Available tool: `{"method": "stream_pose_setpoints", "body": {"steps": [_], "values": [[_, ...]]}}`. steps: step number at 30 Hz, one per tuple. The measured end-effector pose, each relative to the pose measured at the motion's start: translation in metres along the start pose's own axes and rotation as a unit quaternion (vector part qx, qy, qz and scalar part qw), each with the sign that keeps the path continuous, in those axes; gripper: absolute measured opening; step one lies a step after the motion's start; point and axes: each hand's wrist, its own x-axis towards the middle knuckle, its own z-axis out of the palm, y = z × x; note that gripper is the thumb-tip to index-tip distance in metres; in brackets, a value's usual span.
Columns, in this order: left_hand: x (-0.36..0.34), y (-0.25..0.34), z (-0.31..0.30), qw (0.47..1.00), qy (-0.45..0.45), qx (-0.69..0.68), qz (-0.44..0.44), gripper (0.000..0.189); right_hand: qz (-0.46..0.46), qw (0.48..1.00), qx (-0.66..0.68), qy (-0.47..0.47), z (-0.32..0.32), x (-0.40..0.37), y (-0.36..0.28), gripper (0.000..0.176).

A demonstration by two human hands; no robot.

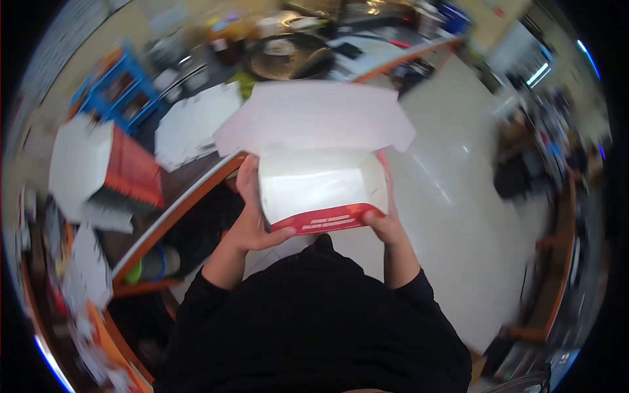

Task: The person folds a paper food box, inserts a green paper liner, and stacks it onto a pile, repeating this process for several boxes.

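Observation:
A white cardboard food box (311, 190) with a red front panel is held up in front of my body. Its broad lid flap stands open on the far side, and the inside looks bare and white. White lettering runs along the red panel. My left hand (251, 216) grips the box's left side, thumb on the front panel and fingers round the side wall. On the opposite side my right hand (388, 221) clasps the box the same way, its thumb pressing the front corner. Some fingers of both hands are hidden behind the walls.
Left on the counter stand red-and-white cartons (134, 164), beside flat white cardboard pieces (196, 124). A blue rack (118, 92) and a large round pan (288, 57) are farther back. The counter's orange-brown edge (177, 213) runs diagonally at my left; pale floor (452, 196) lies right.

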Motion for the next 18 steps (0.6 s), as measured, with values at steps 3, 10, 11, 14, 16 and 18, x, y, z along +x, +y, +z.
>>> {"method": "stream_pose_setpoints", "body": {"steps": [3,10,11,14,16,18], "values": [[0.008,0.008,-0.011,0.996,0.084,0.031,-0.011,0.131,0.024,0.993,0.053,-0.099,0.002,0.066,-0.001,0.129],[0.039,0.02,-0.036,0.94,0.244,0.229,0.063,0.132,-0.11,0.972,-0.043,-0.203,0.037,0.214,0.008,0.116],[0.043,0.021,-0.033,0.914,0.28,0.287,0.062,0.131,-0.152,0.971,-0.072,-0.169,0.047,0.229,0.006,0.111],[0.058,0.0,-0.023,0.825,0.376,0.413,0.088,0.129,-0.313,0.854,-0.262,-0.324,0.073,0.247,-0.012,0.092],[0.053,-0.006,-0.022,0.761,0.412,0.494,0.089,0.127,-0.387,0.726,-0.336,-0.458,0.104,0.242,-0.034,0.074],[0.043,-0.014,-0.025,0.709,0.458,0.533,0.059,0.127,-0.364,0.677,-0.334,-0.545,0.143,0.228,-0.039,0.059]]}}
